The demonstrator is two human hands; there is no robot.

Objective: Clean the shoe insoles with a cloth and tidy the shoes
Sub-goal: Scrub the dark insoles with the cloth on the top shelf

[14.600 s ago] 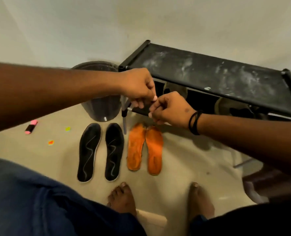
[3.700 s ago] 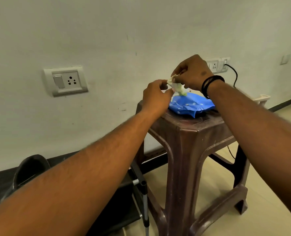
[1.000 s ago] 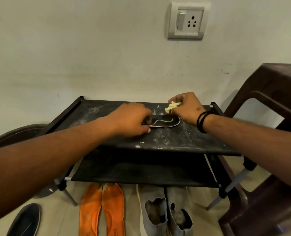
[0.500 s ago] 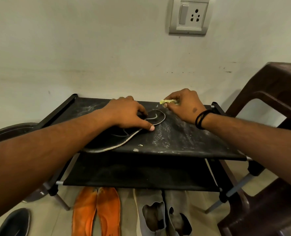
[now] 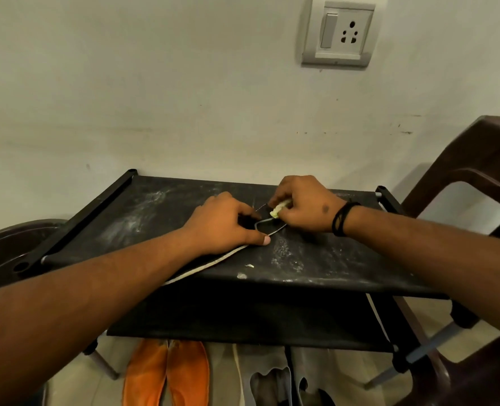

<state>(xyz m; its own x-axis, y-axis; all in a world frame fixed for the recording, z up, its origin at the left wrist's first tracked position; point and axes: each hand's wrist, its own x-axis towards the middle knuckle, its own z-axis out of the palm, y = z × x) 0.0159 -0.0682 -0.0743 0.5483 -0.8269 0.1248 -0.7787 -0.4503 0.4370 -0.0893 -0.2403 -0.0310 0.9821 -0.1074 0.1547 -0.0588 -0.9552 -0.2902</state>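
Black foam insole (image 5: 267,227) being wiped on the dusty black rack shelf (image 5: 316,259).

It is pinned by the left hand (image 5: 225,227); the crumpled yellow-green cloth (image 5: 278,210), pinched in the right hand (image 5: 304,206), is best drawn lengthwise.

My left hand (image 5: 228,224) and right hand (image 5: 304,205) sit close together on the black insole (image 5: 267,225), leaving only a narrow gap between them. The rack's top shelf (image 5: 316,259) lies open to my right and along its near edge, dusted but bare; to the left there is open shelf too. The wall (image 5: 184,98) closes off the far side. A brown stool (image 5: 477,159) crowds the right end, and a dark round tub (image 5: 5,247) stands left.
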